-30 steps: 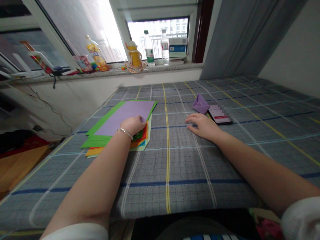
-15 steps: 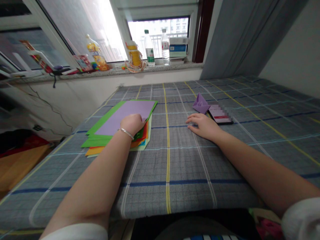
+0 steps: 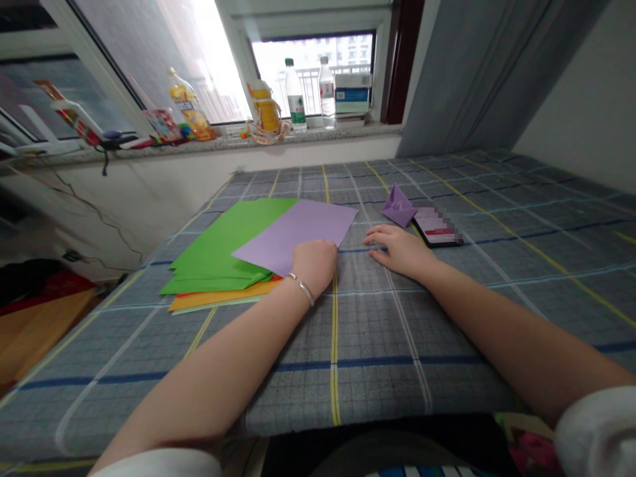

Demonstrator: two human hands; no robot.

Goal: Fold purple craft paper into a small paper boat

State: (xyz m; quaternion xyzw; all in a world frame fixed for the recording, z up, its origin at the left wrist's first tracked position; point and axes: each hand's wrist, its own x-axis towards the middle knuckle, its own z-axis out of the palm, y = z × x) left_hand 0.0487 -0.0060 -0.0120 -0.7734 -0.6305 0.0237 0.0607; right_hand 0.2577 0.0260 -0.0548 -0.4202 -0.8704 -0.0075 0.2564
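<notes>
My left hand [image 3: 315, 265], with a silver bracelet at the wrist, is closed on the near right edge of a purple sheet of paper [image 3: 303, 228]. That sheet lies slanted, its left part still over a stack of green paper [image 3: 223, 238]. Orange and pale sheets [image 3: 213, 299] peek out under the green ones. My right hand [image 3: 400, 250] rests on the checked cloth with its fingers apart, holding nothing. Just beyond it sits a folded purple paper boat [image 3: 398, 207], touching or close beside a phone [image 3: 437, 226] with a partly blurred screen.
A grey plaid cloth [image 3: 368, 331] covers the table. On the windowsill [image 3: 228, 140] stand a yellow bottle [image 3: 268, 109], two clear water bottles [image 3: 297, 99], an orange drink bottle [image 3: 191, 106] and a blue-and-white box [image 3: 352, 96]. A grey curtain [image 3: 462, 73] hangs at the right.
My left hand has moved right and toward me, drawing the purple sheet partly off the green stack and turning it. My right hand has barely moved.
</notes>
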